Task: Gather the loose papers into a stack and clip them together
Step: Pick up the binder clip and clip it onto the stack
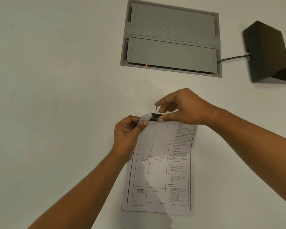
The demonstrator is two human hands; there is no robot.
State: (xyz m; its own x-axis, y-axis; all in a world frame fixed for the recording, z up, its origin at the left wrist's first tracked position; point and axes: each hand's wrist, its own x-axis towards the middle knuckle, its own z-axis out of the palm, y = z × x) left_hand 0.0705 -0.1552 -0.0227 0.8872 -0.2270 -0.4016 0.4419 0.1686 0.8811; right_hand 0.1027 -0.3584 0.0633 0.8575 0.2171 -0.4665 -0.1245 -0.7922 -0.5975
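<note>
My left hand [129, 129] pinches the top corner of the printed white paper stack [160, 171] on the white bench [56, 80]; my right hand [185, 106] grips the black metal binder clip [155, 116] seated there

Head view, steeply down, close over table [56, 80]

White papers [160, 171] are being shown printed with black text and a ruled black table. A black binder clip [155, 116] with silver wire handles is being seen. The surface [56, 80] is pale off-white; a grey hatch [171, 38] is showing a small red light, beside a black box [267, 53].
</note>
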